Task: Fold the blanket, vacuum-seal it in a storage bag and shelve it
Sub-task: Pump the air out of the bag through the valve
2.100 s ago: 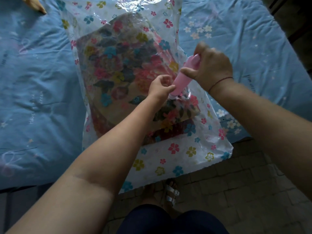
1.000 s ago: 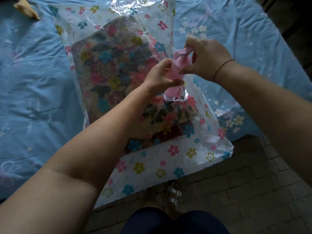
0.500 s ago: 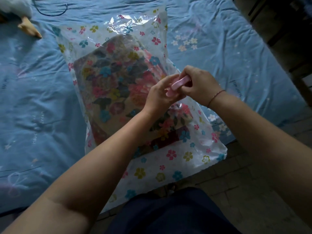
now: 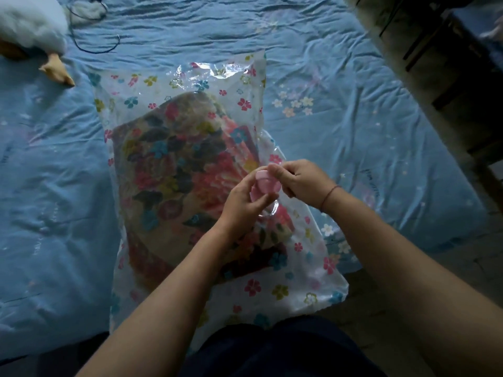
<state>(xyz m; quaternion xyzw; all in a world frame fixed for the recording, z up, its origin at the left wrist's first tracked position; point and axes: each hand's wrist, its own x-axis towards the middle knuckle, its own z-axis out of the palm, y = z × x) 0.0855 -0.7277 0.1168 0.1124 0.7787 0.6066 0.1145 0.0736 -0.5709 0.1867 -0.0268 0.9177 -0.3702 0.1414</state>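
Note:
A clear storage bag (image 4: 190, 85) printed with small flowers lies on the blue bed sheet, its near end hanging over the bed's edge. Inside it sits the folded blanket (image 4: 174, 170), brown with large red and teal flowers. Over the bag's right side, a pink hand pump (image 4: 261, 183) stands nearly upright, seen from its top end. My left hand (image 4: 245, 202) grips the pump's body from the left. My right hand (image 4: 296, 180) pinches its top from the right. The pump's lower end is hidden behind my fingers.
The blue bed sheet (image 4: 340, 77) covers the bed all around the bag. A white plush toy (image 4: 32, 25) with an orange foot lies at the far left, a dark cord (image 4: 95, 47) beside it. Dark wooden furniture (image 4: 449, 77) stands at the right. Floor shows below right.
The pump went from leaning at an angle to nearly upright over the bag. My left hand moved up from its base to grip its body. The camera view tilted, showing more of the bed.

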